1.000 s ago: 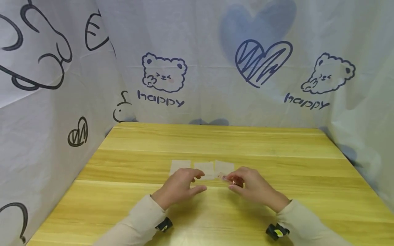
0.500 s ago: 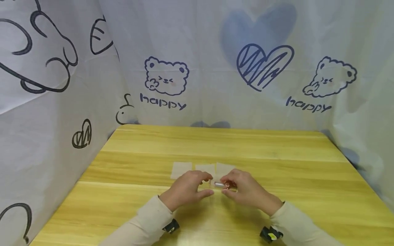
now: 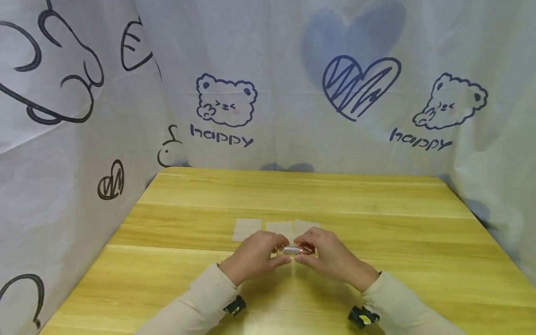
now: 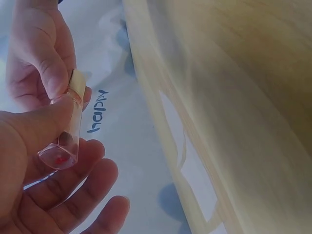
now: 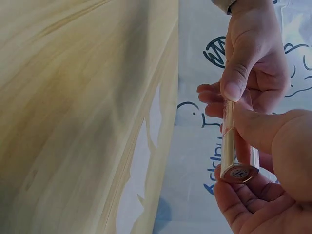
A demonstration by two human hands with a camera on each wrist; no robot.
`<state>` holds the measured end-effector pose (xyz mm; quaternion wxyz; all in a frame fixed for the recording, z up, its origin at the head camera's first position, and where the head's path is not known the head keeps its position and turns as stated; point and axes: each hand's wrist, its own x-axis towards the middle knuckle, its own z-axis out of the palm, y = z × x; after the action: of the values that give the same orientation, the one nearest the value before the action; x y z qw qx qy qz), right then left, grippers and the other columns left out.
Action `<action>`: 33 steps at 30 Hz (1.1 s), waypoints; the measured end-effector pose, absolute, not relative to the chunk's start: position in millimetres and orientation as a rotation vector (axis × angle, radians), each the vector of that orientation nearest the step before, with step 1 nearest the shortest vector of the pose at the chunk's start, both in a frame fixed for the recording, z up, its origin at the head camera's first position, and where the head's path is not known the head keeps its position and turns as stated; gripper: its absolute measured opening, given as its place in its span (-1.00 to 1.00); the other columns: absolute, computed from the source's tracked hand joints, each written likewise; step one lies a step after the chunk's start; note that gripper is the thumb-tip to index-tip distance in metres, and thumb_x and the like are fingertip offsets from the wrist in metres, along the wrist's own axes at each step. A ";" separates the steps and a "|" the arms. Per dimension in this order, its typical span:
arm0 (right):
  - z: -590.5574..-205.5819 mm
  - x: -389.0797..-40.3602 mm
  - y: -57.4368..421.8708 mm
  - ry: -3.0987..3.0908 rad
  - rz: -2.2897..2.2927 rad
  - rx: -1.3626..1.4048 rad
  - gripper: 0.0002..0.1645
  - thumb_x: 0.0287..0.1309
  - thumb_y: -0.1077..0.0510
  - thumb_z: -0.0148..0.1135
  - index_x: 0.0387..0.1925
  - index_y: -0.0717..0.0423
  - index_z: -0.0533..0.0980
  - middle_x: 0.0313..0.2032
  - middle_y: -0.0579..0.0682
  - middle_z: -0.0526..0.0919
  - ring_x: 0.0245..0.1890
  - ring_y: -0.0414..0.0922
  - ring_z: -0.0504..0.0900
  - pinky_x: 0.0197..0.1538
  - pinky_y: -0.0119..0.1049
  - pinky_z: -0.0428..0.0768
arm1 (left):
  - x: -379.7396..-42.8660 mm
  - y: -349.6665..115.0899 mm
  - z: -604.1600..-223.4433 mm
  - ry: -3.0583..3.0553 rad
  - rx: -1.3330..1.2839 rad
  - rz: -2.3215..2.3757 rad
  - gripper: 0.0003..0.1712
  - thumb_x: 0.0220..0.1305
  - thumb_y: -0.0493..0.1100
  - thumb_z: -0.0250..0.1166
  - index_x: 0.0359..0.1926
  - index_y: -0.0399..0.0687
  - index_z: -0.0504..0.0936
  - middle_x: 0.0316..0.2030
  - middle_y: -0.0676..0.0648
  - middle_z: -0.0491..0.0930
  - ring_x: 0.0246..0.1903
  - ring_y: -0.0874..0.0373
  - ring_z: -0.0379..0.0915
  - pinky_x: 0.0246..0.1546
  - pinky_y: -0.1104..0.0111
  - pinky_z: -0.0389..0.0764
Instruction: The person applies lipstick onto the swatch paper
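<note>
A lipstick (image 3: 291, 250) with a clear cap, a silver middle and a rose-gold base lies level between both hands, over the table. My left hand (image 3: 256, 253) pinches its capped end with thumb and fingers. The right hand (image 3: 335, 253) grips the base end. In the left wrist view the see-through cap (image 4: 58, 157) shows something red inside. In the right wrist view the shiny base (image 5: 239, 173) faces the camera, with a small round label on its bottom. Thumbs and fingertips of the two hands come close together and hide part of the tube.
Three pale paper squares, a left one (image 3: 247, 229), a middle one (image 3: 279, 228) and a right one (image 3: 307, 226), lie in a row just beyond the hands on the wooden table (image 3: 293, 195). White cloth (image 3: 289, 116) with drawings hangs behind and along the sides.
Both hands have come together. The clear cap in my left hand, apart from the silver tube half a second ago, now sits over that end of the lipstick.
</note>
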<state>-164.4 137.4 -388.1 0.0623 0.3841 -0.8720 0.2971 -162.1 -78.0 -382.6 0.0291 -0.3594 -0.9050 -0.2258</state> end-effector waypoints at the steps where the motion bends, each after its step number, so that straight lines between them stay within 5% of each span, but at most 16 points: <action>1: -387.8 -164.7 137.5 -2.622 0.907 1.162 -0.66 0.05 0.18 0.46 -0.14 0.24 0.62 -0.31 -0.10 0.58 -0.39 -0.27 0.50 -0.35 -0.41 0.55 | -162.5 -78.6 -382.6 -2.783 -1.113 -0.702 -0.70 0.20 -0.06 0.41 -0.15 -0.17 0.68 -0.32 -0.02 0.68 -0.38 0.22 0.55 -0.37 0.44 0.55; 11: -381.6 -167.0 137.9 -2.593 0.959 1.136 -0.64 -0.03 0.20 0.49 -0.16 0.25 0.62 -0.24 -0.02 0.66 -0.29 -0.21 0.62 -0.22 -0.38 0.61 | -166.0 -83.7 -379.1 -2.767 -1.107 -0.739 -0.71 0.24 -0.05 0.36 -0.17 -0.19 0.66 -0.34 -0.02 0.67 -0.43 0.22 0.53 -0.42 0.45 0.52; 20: -391.4 -163.0 139.9 -2.584 1.005 1.161 -0.69 -0.01 0.21 0.47 -0.19 0.21 0.63 -0.26 -0.07 0.65 -0.30 -0.25 0.60 -0.24 -0.30 0.64 | -159.7 -86.1 -382.7 -2.816 -1.086 -0.795 -0.72 0.24 -0.03 0.36 -0.19 -0.15 0.68 -0.42 0.04 0.65 -0.66 0.38 0.25 -0.65 0.51 0.34; 33: -388.4 -167.5 162.0 -2.628 1.015 1.040 -0.72 0.00 0.24 0.47 -0.21 0.17 0.62 -0.29 -0.11 0.65 -0.31 -0.23 0.61 -0.22 -0.25 0.64 | -163.8 -95.8 -381.3 -2.814 -0.997 -0.793 -0.70 0.29 -0.06 0.32 -0.12 -0.21 0.67 -0.32 -0.09 0.68 -0.45 0.23 0.55 -0.43 0.41 0.56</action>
<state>-167.5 162.0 -388.4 0.0695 0.3455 -0.8730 0.3372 -163.8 -95.8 -381.3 0.0264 -0.3225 -0.9107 -0.2566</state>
